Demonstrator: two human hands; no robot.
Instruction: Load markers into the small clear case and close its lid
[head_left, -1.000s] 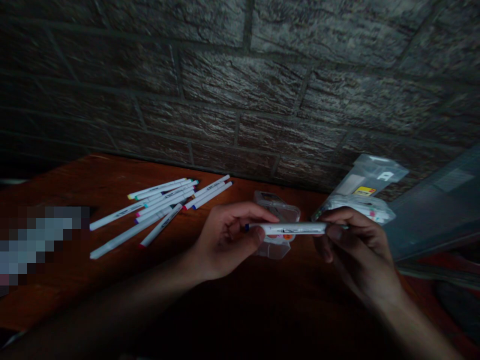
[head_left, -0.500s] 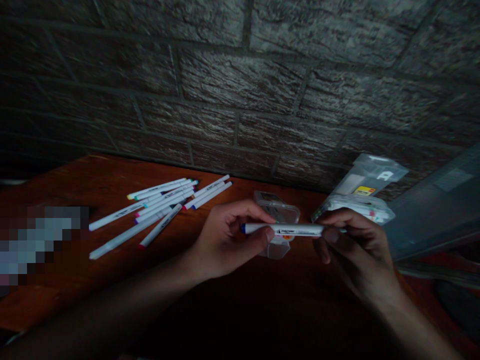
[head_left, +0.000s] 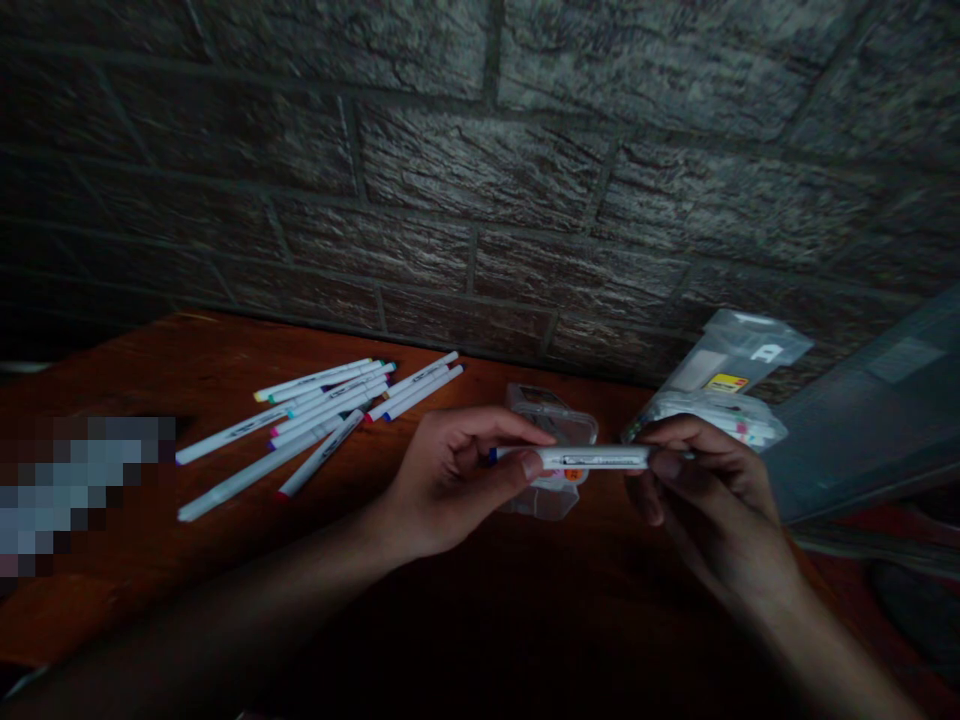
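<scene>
A white marker [head_left: 592, 458] with a blue end is held level above the wooden table [head_left: 187, 360]. My left hand [head_left: 457, 475] pinches its left end between thumb and fingers. Its right end is gripped by my right hand [head_left: 705, 490], fingers curled around it. Just behind the marker lies a small clear plastic box [head_left: 551, 420]. To the left, several white markers [head_left: 315, 415] with coloured caps are scattered on the table.
A clear plastic bag [head_left: 712, 400] with more markers lies at the right, against the dark brick wall [head_left: 480, 180]. A grey slanted surface [head_left: 877, 420] fills the far right. A blurred patch [head_left: 75, 490] sits at the left edge.
The marker dipped slightly and came back level between my hands; its blue left end is now more covered by my left fingers. Nothing else moved.
</scene>
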